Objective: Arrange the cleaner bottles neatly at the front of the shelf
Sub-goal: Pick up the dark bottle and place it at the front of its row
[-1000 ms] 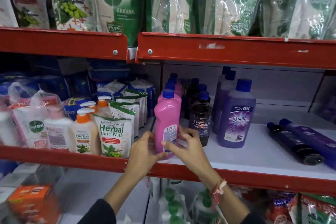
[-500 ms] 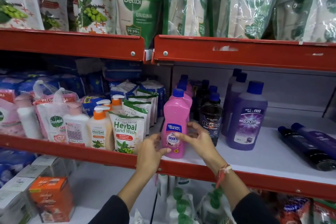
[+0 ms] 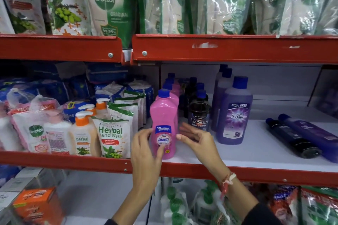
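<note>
A pink Shakti cleaner bottle (image 3: 163,113) with a blue cap stands upright at the front of the white shelf (image 3: 256,153), label facing out. More pink bottles line up behind it. My left hand (image 3: 144,150) rests on its lower left side, thumb across the front. Just right of the bottle, my right hand (image 3: 199,140) is off it with fingers spread. A black Bactin bottle (image 3: 199,115) and a purple Bactin bottle (image 3: 234,113) stand to the right, each with others behind. One black bottle (image 3: 292,139) and one purple bottle (image 3: 311,133) lie on their sides at the far right.
Herbal hand wash pouches (image 3: 111,133) and pump bottles (image 3: 83,133) crowd the shelf left of the pink bottle. A red shelf lip (image 3: 274,174) runs along the front. The upper shelf (image 3: 219,47) carries Dettol refill packs. An orange box (image 3: 36,204) sits below left.
The pink bottle has been turned so its label faces forward and now stands at the shelf front. My right hand has come off it and opened; my left hand stays on it.
</note>
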{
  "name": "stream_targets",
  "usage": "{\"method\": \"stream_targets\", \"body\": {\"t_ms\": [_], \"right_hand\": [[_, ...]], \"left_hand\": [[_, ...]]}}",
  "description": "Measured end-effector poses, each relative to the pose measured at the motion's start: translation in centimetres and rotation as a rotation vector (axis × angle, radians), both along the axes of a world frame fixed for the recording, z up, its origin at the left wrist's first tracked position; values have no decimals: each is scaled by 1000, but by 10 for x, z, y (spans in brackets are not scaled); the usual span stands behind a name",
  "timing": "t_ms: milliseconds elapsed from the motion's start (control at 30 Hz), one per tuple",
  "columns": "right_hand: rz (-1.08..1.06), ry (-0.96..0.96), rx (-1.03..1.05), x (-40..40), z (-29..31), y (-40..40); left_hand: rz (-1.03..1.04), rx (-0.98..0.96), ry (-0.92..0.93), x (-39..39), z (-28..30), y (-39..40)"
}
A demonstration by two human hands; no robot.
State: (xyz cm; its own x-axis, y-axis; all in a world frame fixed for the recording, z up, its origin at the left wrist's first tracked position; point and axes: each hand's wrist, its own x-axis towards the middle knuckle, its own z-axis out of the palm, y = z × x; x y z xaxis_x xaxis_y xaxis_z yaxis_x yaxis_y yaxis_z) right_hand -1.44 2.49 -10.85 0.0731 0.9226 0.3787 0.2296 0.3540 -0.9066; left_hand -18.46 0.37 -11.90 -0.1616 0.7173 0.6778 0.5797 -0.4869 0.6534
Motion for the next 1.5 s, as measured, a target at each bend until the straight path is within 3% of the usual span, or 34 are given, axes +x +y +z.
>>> {"method": "stream_targets", "body": {"t_ms": [100, 200, 300, 400, 467, 567, 733, 800, 900, 1033, 1133, 1300, 1367, 1500], "right_hand": [[-74, -10, 63, 36, 12, -16], [-216, -46, 122, 90, 26, -29], [-446, -158, 95, 158, 35, -35], [-787, -544, -43, 239, 38, -32], [-905, -790, -284, 288, 36, -30], [-869, -886, -492, 324, 32, -24], [-727, -953, -559, 352, 47, -14], [-658, -984, -559, 353, 50, -13], [-571, -894, -578, 355, 46, -15], [-474, -420, -607, 359, 38, -26], [-451, -274, -571, 354, 29, -38], [-347, 186, -398, 330, 30, -59], [-332, 210, -262, 316, 33, -66], [-332, 68, -13, 265, 37, -77]], "left_hand": [[-83, 210, 85, 33, 11, -10], [-319, 168, 152, 79, 22, -10], [-484, -6, 116, 140, 29, -3], [-598, -289, 19, 218, 28, 11], [-717, -569, -66, 272, 24, 21], [-756, -909, -169, 335, 18, 39], [-729, -1008, -319, 399, 18, 54], [-758, -1028, -289, 401, 20, 55], [-843, -1102, -269, 399, 22, 58], [-850, -1108, -289, 392, 22, 58], [-833, -1094, -274, 385, 18, 52], [-830, -877, -324, 352, 27, 31], [-842, -707, -301, 328, 36, 20], [-876, -434, -249, 262, 46, 7]]}}
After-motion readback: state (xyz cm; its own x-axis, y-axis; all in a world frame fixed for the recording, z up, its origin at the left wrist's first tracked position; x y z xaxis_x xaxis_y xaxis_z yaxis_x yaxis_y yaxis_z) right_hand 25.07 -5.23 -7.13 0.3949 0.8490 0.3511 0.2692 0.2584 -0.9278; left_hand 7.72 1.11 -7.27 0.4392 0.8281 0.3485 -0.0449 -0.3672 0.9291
